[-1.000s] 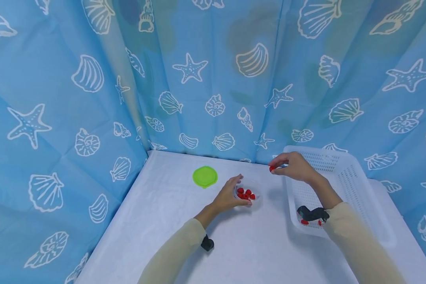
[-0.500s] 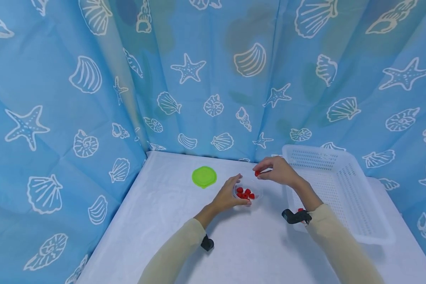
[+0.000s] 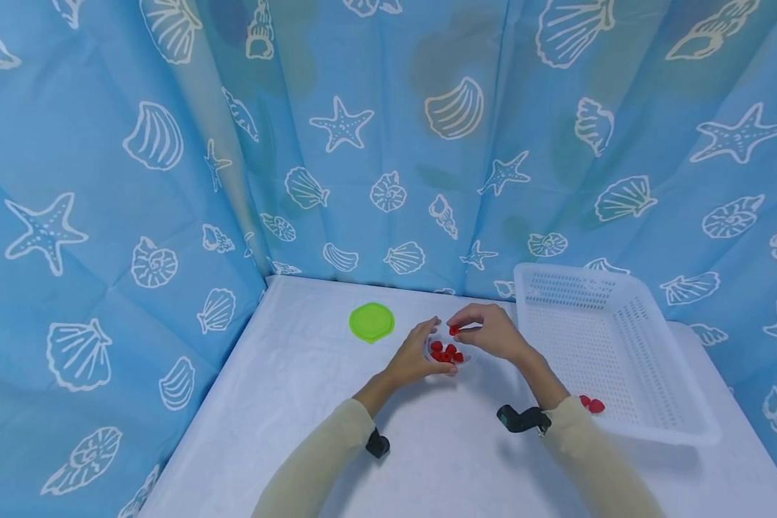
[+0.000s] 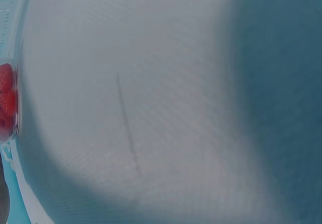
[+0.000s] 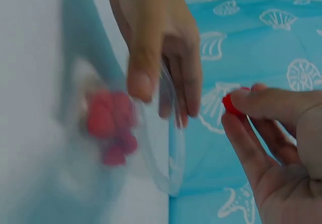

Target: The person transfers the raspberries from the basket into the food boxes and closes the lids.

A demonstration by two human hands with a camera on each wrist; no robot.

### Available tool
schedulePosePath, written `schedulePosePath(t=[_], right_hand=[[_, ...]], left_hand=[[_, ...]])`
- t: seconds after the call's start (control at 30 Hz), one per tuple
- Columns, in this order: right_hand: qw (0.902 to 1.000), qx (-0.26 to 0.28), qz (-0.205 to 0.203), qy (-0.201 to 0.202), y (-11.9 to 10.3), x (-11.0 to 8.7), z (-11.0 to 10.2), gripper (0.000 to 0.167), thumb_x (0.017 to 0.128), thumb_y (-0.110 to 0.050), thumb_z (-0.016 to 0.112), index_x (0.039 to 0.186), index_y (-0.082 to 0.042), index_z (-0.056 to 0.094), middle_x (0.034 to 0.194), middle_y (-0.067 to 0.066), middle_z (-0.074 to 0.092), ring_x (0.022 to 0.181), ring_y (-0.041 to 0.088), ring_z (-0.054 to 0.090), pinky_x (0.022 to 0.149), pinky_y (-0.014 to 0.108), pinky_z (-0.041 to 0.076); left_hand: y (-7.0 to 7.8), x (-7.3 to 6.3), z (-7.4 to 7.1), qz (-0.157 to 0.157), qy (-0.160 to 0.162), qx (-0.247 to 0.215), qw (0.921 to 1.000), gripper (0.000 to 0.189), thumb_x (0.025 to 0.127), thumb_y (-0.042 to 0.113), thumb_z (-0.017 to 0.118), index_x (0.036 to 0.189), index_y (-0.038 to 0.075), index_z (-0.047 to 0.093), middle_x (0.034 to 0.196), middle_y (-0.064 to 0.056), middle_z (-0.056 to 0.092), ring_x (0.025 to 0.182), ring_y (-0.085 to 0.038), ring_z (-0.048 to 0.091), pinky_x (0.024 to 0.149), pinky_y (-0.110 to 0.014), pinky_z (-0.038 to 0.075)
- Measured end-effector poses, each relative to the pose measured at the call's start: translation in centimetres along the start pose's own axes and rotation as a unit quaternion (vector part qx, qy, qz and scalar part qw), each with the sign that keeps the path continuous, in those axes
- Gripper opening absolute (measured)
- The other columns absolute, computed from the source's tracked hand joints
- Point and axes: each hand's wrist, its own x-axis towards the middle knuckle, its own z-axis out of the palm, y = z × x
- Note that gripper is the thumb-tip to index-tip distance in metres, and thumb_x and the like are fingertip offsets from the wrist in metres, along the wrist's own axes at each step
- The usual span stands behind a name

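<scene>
My left hand (image 3: 414, 360) grips a small clear round bowl (image 5: 175, 176) from its left side, thumb and fingers spread around the wall. Several red raspberries (image 3: 447, 355) lie at the bottom of this bowl. Between thumb and fingertips, my right hand (image 3: 494, 333) pinches one raspberry (image 5: 232, 103), held just over the bowl's far right rim. The right wrist view shows that berry above the bowl's opening, apart from the others. At the left edge of the left wrist view, berries (image 4: 6, 103) show through the clear wall.
A white perforated plastic basket (image 3: 689, 403) stands on the right, with raspberries (image 3: 593, 405) near its front left corner, partly behind my sleeve. A green lid (image 3: 372, 322) lies flat behind my left hand. A blue shell-patterned curtain (image 3: 388, 144) hangs along the back and left.
My right hand has moved left and slightly down from the basket's edge to the bowl, carrying the raspberry. The left hand has stayed on the bowl. Berries in the basket are more exposed.
</scene>
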Motion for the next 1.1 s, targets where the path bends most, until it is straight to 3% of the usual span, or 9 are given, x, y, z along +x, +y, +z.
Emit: schedulePosePath(t=[0.27,0.43,0.77,0.97,1.1], right_hand=[[0.9961,0.022,0.025,0.082,0.5,-1.0,2.8,0.024,0.082,0.000,0.073,0.106,-0.007,0.073,0.104,0.005,0.068,0.101,0.027,0.065,0.083,0.036,0.055],[0.9932,0.028,0.039,0.106,1.4,-1.3,3.7,0.026,0.083,0.000,0.073,0.109,-0.007,0.072,0.106,0.003,0.067,0.104,0.024,0.065,0.084,0.031,0.054],[0.9819,0.051,0.075,0.166,1.6,-1.5,5.5,0.027,0.086,-0.005,0.073,0.112,-0.012,0.070,0.112,0.004,0.066,0.108,0.024,0.064,0.086,0.030,0.053],[0.9700,0.061,0.023,0.234,2.4,-1.8,6.4,0.026,0.085,-0.003,0.073,0.111,-0.008,0.071,0.110,0.003,0.065,0.106,0.024,0.065,0.086,0.034,0.053],[0.9640,0.059,0.010,0.259,2.9,-2.0,6.8,0.027,0.083,-0.003,0.075,0.109,-0.010,0.071,0.108,0.000,0.065,0.104,0.019,0.064,0.085,0.032,0.053]], left_hand=[[0.0,-0.1,0.1,0.007,0.003,0.008,0.9999,0.101,0.073,0.043,0.084,0.154,0.022,0.027,0.151,0.006,0.036,0.137,-0.016,0.036,0.100,-0.041,0.046],[0.0,-0.2,0.0,0.002,0.002,0.007,1.0000,0.101,0.072,0.044,0.085,0.154,0.029,0.026,0.151,0.008,0.037,0.137,-0.014,0.036,0.100,-0.040,0.046],[-0.5,0.0,0.0,0.015,0.007,0.000,0.9999,0.100,0.072,0.043,0.084,0.153,0.031,0.027,0.151,0.008,0.037,0.137,-0.014,0.036,0.102,-0.042,0.044],[-0.7,0.1,0.2,0.016,0.013,0.006,0.9998,0.101,0.071,0.047,0.084,0.153,0.036,0.025,0.150,0.012,0.036,0.136,-0.012,0.037,0.100,-0.040,0.046],[-0.7,0.1,0.2,0.016,0.011,0.002,0.9998,0.101,0.071,0.046,0.084,0.153,0.036,0.026,0.150,0.011,0.037,0.136,-0.013,0.037,0.100,-0.041,0.045]])
